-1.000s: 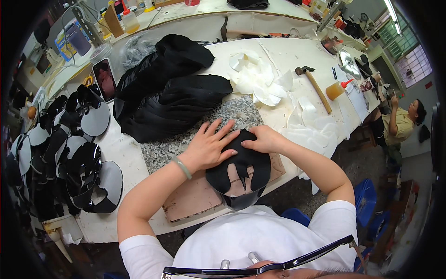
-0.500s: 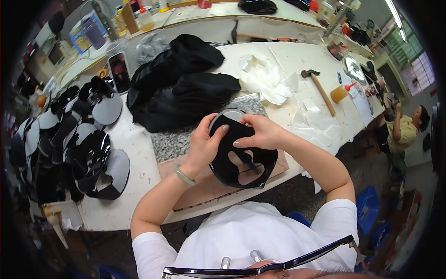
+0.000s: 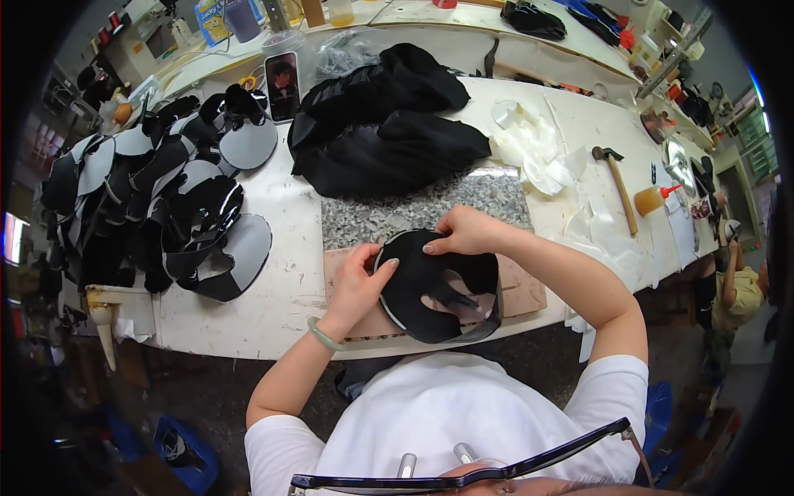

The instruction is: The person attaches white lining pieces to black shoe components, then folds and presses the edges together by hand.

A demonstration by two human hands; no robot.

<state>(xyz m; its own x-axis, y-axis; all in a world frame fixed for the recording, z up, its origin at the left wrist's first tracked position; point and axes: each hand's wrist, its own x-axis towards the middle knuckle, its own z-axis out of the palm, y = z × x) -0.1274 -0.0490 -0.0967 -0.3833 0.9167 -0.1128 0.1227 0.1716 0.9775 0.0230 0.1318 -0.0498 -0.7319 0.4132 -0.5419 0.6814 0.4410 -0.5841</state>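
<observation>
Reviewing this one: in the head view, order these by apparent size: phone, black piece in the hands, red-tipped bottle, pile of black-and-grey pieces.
1. Pile of black-and-grey pieces
2. Black piece in the hands
3. Phone
4. Red-tipped bottle

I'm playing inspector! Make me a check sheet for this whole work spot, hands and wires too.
Surface: white table, some marks; speckled slab, pinkish board.
Things in hand: black piece with cutouts, over the board.
Clutter: black-and-grey pieces, black fabric, phone, hammer, amber bottle.
Hands: left hand grips the piece's left edge; right hand its upper edge.
Cables: too blurred to tell.
Surroundings: blue bin on the floor; person in yellow at right.
</observation>
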